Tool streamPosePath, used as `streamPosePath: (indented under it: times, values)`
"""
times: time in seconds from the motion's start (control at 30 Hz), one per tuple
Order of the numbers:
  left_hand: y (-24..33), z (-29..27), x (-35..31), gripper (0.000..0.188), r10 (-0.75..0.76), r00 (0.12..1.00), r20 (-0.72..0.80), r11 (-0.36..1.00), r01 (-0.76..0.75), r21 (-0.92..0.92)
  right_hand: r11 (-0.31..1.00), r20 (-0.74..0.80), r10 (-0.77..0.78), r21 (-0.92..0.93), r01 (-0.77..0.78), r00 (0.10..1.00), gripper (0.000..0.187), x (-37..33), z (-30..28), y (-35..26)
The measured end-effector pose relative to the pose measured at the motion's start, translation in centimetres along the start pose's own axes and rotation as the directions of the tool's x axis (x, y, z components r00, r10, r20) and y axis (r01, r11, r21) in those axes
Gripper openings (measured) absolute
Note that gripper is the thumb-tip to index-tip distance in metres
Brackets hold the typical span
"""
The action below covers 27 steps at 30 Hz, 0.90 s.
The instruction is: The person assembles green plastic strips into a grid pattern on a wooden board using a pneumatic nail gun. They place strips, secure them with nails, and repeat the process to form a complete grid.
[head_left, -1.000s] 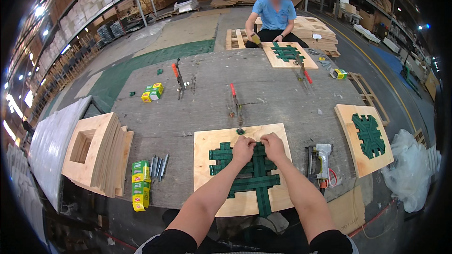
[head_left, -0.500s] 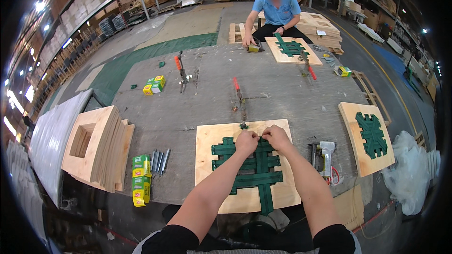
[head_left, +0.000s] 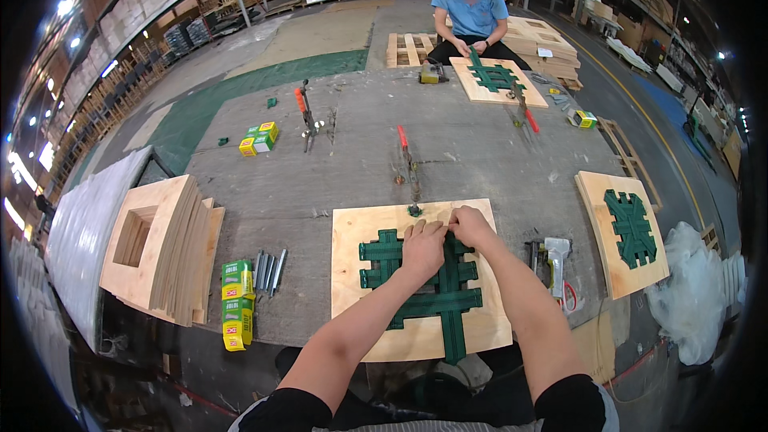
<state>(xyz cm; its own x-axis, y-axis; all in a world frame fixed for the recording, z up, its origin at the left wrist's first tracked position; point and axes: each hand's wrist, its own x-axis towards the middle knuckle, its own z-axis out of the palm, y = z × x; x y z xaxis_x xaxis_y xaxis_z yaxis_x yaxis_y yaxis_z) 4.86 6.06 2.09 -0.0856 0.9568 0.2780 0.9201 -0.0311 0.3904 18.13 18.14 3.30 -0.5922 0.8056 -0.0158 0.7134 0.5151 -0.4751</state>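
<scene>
A square plywood board (head_left: 350, 292) lies before me on the workbench, with woven dark green webbing straps (head_left: 438, 304) across its middle. One strap runs past the board's near edge. My left hand (head_left: 424, 250) lies over the weave, fingers stretched toward the top end of a lengthwise strap. Beside it, my right hand (head_left: 470, 228) is closed in a pinch at that strap's top end; the fingertips are partly hidden. A toggle clamp (head_left: 410, 172) with a red handle touches the board's far edge.
A stapler (head_left: 554, 260) lies right of the board. On the left are staple boxes (head_left: 238, 304), staple strips (head_left: 270, 270) and stacked wooden frames (head_left: 164, 248). A finished-looking webbed board (head_left: 596, 216) is at right. Across the bench, a person (head_left: 472, 16) handles another webbed board (head_left: 480, 94).
My left hand has gone from a pinch to lying flatter over the straps. My right hand stays near the strap end. Across the bench, the person's hand has left the stapler for the webbing.
</scene>
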Motion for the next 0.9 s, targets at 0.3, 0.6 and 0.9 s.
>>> streamPosePath:
  times: [0.3,0.6,0.9]
  values:
    - [-0.1,1.0,-2.3,0.044,0.05,0.999,0.006,0.99,-0.05,0.134,0.927,0.064,0.117,0.352,-0.132,0.991,0.018,0.9,-1.1,0.6]
    - [-0.2,1.2,-3.1,0.048,0.038,0.999,-0.018,0.987,-0.035,0.154,0.984,0.102,0.041,0.17,-0.058,0.994,0.019,1.3,-0.1,0.3]
    - [-0.3,1.1,-3.4,0.048,0.067,0.997,-0.023,0.984,-0.062,0.169,0.989,0.094,0.051,0.132,-0.063,0.994,0.019,1.3,0.1,0.2]
